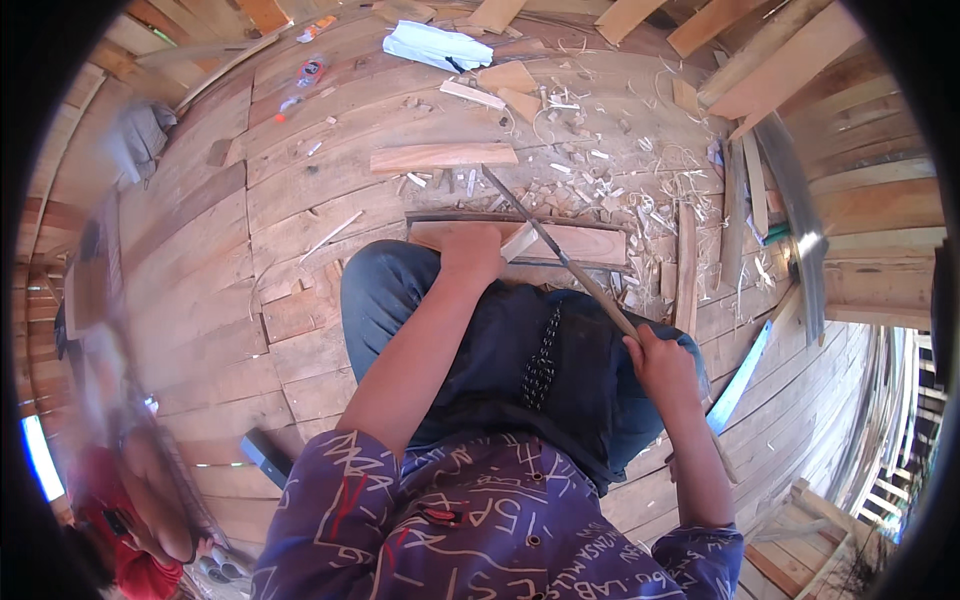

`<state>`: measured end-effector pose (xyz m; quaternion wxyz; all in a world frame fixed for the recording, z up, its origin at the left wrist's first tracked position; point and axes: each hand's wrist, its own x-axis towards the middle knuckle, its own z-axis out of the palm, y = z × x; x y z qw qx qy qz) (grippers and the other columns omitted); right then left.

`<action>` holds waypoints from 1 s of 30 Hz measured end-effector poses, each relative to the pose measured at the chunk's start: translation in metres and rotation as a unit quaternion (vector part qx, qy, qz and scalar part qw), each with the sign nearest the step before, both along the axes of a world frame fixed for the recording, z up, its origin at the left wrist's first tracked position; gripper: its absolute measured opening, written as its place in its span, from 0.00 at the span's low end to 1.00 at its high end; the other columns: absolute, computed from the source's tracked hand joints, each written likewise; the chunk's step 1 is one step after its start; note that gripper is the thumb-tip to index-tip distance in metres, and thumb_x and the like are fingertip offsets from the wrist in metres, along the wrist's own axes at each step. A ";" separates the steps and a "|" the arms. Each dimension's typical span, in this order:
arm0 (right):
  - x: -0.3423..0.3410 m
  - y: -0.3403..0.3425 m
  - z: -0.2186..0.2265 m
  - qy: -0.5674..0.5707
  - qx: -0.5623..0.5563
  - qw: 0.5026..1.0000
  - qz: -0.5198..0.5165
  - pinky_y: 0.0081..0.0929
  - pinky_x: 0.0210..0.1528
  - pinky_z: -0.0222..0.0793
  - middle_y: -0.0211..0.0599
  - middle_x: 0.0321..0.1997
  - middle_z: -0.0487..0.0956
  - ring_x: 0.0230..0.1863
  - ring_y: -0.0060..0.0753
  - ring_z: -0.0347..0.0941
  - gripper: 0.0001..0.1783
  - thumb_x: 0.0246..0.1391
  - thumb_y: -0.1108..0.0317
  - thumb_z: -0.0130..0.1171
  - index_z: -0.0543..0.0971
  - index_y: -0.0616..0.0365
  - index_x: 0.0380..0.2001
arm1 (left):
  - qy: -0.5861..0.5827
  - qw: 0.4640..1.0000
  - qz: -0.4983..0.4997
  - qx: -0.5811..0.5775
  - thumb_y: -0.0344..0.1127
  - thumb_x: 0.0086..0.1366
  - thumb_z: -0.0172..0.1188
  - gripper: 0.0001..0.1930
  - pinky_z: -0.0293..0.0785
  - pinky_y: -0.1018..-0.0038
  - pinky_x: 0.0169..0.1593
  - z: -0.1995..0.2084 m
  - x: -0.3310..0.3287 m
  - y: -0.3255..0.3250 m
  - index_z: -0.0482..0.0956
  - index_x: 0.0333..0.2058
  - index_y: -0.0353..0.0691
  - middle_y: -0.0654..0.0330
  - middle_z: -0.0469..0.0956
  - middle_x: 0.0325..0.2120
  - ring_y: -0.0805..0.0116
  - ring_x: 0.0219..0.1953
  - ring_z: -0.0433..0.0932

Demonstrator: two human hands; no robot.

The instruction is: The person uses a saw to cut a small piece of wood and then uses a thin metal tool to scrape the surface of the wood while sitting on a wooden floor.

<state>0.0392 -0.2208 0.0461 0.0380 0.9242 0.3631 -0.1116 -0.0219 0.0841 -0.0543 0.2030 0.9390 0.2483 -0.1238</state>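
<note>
I sit on a plank floor with my legs folded. My left hand (471, 254) is closed round a small pale piece of wood (519, 241), resting on a reddish board (590, 244) in front of my lap. A long-handled knife (598, 292) is gripped by its wooden handle in my right hand (660, 362). Its narrow dark blade slants up and to the left, crossing just beyond the small piece; whether they touch I cannot tell. The handle's rear end runs back beneath my right forearm.
Shavings and chips (600, 190) litter the floor ahead. Beyond the board lies a plank offcut (443, 157). A blue saw (742, 380) lies at my right, near leaning boards (790, 230). A person in red (150, 570) is at lower left. A crumpled bottle (311, 71) lies far left.
</note>
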 end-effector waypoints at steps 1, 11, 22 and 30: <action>-0.002 0.000 0.001 0.005 0.002 1.000 -0.009 0.52 0.24 0.72 0.49 0.19 0.78 0.23 0.58 0.77 0.16 0.64 0.51 0.53 0.73 0.53 0.33 | 0.004 1.000 0.002 0.003 0.45 0.53 0.68 0.19 0.74 0.56 0.52 -0.003 0.000 0.000 0.82 0.41 0.41 0.50 0.83 0.39 0.51 0.46 0.80; -0.027 -0.033 -0.003 0.024 0.094 0.992 -0.078 0.55 0.24 0.71 0.50 0.18 0.77 0.24 0.60 0.77 0.16 0.64 0.51 0.53 0.72 0.52 0.32 | -0.160 0.974 -0.028 -0.161 0.37 0.60 0.59 0.14 0.73 0.53 0.50 -0.008 0.006 -0.005 0.80 0.40 0.33 0.41 0.81 0.37 0.42 0.43 0.79; -0.075 -0.057 -0.010 0.207 0.300 0.908 -0.206 0.50 0.31 0.71 0.49 0.21 0.79 0.29 0.58 0.78 0.16 0.59 0.53 0.61 0.74 0.55 0.35 | -0.253 0.965 0.018 -0.062 0.31 0.62 0.57 0.15 0.75 0.54 0.45 0.074 -0.035 -0.044 0.78 0.48 0.34 0.38 0.80 0.36 0.39 0.41 0.79; -0.070 -0.095 -0.003 0.240 0.392 0.863 -0.211 0.46 0.32 0.72 0.49 0.21 0.78 0.30 0.58 0.79 0.18 0.56 0.53 0.64 0.75 0.57 0.37 | -0.211 0.976 0.002 -0.052 0.35 0.65 0.57 0.18 0.73 0.58 0.48 0.135 -0.028 -0.075 0.75 0.50 0.30 0.36 0.79 0.38 0.39 0.43 0.79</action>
